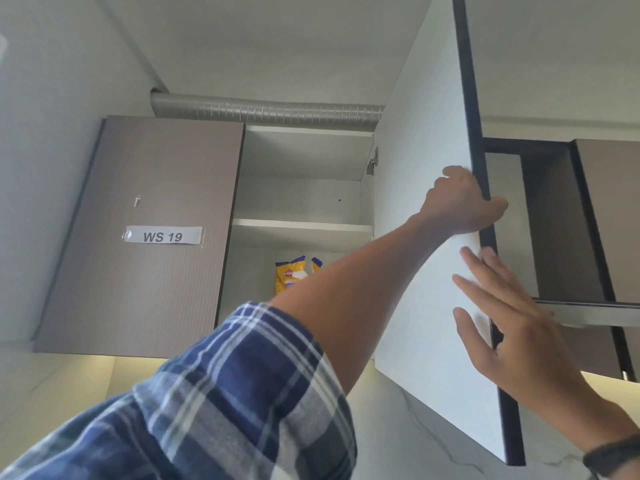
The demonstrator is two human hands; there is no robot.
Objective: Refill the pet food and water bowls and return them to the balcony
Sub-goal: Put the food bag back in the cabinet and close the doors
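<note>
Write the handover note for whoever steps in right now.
Left hand grips the edge of the open cupboard door. Right hand lies flat on the same door lower down, fingers straight.
Yellow and blue bag stands inside, below the shelf. Bowls not in view.
Done: cupboard open. Left: take the bag out, refill the bowls, carry them to the balcony.
</note>
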